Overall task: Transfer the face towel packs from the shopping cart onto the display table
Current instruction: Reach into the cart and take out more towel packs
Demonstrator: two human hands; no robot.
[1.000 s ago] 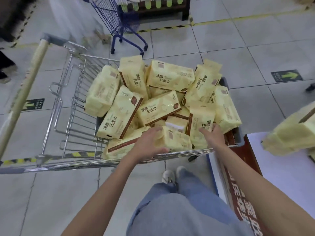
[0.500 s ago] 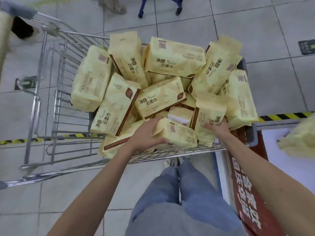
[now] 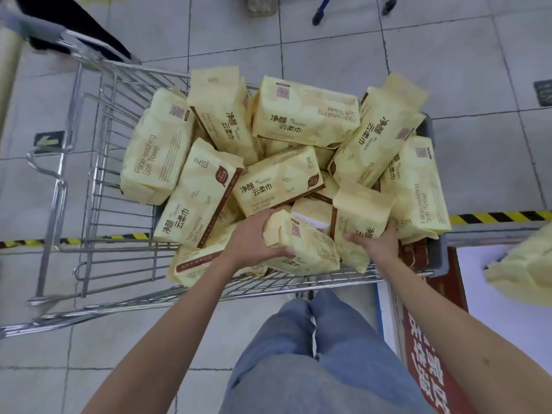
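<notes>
**Both hands in the cart, each on a soft yellow pack**

The floor (image 3: 448, 55) was pale grey square tile with dark grout, crossed by a black-and-yellow hazard stripe (image 3: 498, 217). On it stood the shopping cart (image 3: 98, 180), a basket of thin shiny steel wire, heaped with face towel packs (image 3: 304, 112): plump, pillow-like rectangular bricks in smooth cream-yellow plastic film with brown edge bands and crimped ends, piled at all angles. At the right edge, the display table (image 3: 507, 333) showed a flat white top above a red printed front panel, with one blurred yellow pack (image 3: 525, 273) lying on it. The person's legs (image 3: 313, 354) wore faded blue denim. The left hand (image 3: 254, 243) had its fingers wrapped around the end of the nearest pack (image 3: 301, 249), at the cart's near rim. The right hand (image 3: 379, 243) gripped the lower end of an upright pack (image 3: 358, 216) just beside it, thumb spread across its face.
</notes>
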